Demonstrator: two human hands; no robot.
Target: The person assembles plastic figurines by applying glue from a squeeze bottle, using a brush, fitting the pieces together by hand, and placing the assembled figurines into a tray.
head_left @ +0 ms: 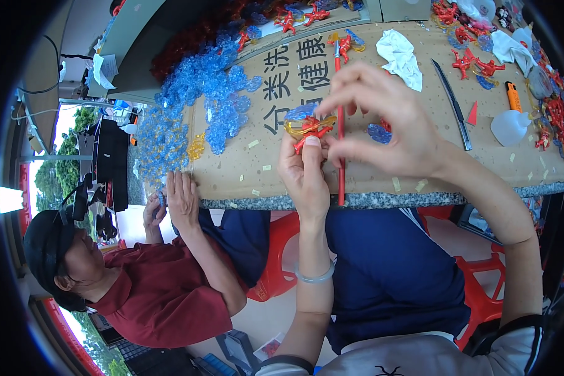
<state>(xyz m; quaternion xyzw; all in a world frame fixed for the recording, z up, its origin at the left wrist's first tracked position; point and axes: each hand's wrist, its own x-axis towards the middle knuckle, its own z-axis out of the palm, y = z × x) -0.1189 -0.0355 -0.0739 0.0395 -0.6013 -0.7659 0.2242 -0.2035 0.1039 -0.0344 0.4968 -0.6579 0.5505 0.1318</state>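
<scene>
My left hand holds a small red plastic figure between thumb and fingers, just above the table's front edge. Translucent yellow and blue parts sit around the figure's upper side. Curved over it from the right is my right hand, thumb and fingers apart, fingertips close to the figure. Whether they touch it I cannot tell. Behind the figure, a slim red stick-like tool with a metal end lies on the cardboard. Beneath my right hand a second red and blue piece is partly hidden.
Cardboard covers the stone-edged table. Blue translucent parts and some yellow ones lie left. To the right are a dark pointed tool, white tissue, a clear bottle and red figures. A co-worker's hands work at left.
</scene>
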